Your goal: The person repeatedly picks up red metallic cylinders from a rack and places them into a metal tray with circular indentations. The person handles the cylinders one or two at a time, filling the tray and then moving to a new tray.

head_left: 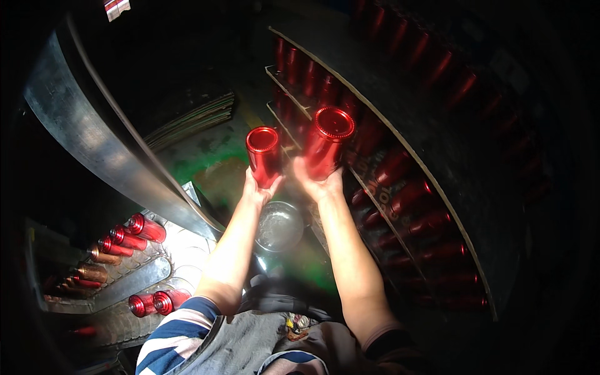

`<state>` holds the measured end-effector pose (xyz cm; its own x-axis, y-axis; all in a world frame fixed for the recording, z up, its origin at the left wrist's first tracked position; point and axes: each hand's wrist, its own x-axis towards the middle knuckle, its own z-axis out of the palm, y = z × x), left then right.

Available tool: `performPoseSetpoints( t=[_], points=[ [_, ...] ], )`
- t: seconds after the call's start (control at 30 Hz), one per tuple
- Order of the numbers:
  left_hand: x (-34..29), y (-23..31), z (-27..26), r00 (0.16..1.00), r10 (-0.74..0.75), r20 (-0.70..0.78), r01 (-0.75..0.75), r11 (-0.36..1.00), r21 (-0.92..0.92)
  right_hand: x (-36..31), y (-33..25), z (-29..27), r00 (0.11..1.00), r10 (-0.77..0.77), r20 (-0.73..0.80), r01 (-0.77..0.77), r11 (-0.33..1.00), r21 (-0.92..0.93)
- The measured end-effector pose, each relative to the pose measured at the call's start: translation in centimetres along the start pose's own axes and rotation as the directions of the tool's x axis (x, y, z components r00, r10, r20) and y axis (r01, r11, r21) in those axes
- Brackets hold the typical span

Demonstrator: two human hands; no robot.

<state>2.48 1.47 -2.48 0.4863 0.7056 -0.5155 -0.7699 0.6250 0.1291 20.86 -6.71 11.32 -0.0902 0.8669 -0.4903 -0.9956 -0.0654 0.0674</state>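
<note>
In each hand I hold a glossy red glass jar, its round ridged base turned up. My left hand (262, 189) is wrapped round the lower part of the smaller-looking jar (264, 150). My right hand (320, 184) grips the other red jar (326, 144) from below, right beside the stacked rows. The two jars are held apart, at about the same height. Both forearms reach forward from the lower edge. The lower ends of the jars are partly hidden by my fingers.
Tiers of red jars (409, 197) with cardboard sheets (400, 140) between them rise on the right. At left, red and gold jars (147, 227) stand on a chain conveyor (128, 269) beneath a curved metal panel (106, 125). A round greyish object (279, 226) lies below my hands.
</note>
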Motion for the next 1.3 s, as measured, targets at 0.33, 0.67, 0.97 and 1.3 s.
performPoseSetpoints(
  t=[0.33,0.67,0.97,1.3],
  points=[
    [-6.5,-2.4,2.1,0.986,0.165,-0.032,-0.165,0.986,-0.022,-2.7,-2.1,-3.5,0.954,0.233,0.186,-0.248,0.967,0.062],
    [-29.9,-7.8,-4.2,0.931,0.364,0.029,-0.356,0.89,0.285,-17.1,-3.1,-12.5,0.797,0.484,0.362,-0.509,0.86,-0.03],
    [-48.6,5.3,-9.0,0.414,0.89,0.192,-0.802,0.256,0.54,-21.4,6.9,-14.5,0.821,0.553,0.142,-0.287,0.615,-0.734],
    [-46.9,24.3,-11.8,0.067,0.874,0.481,-0.332,-0.435,0.837,-24.1,30.5,-2.9,0.782,0.102,0.615,0.555,0.337,-0.761]
  ],
)
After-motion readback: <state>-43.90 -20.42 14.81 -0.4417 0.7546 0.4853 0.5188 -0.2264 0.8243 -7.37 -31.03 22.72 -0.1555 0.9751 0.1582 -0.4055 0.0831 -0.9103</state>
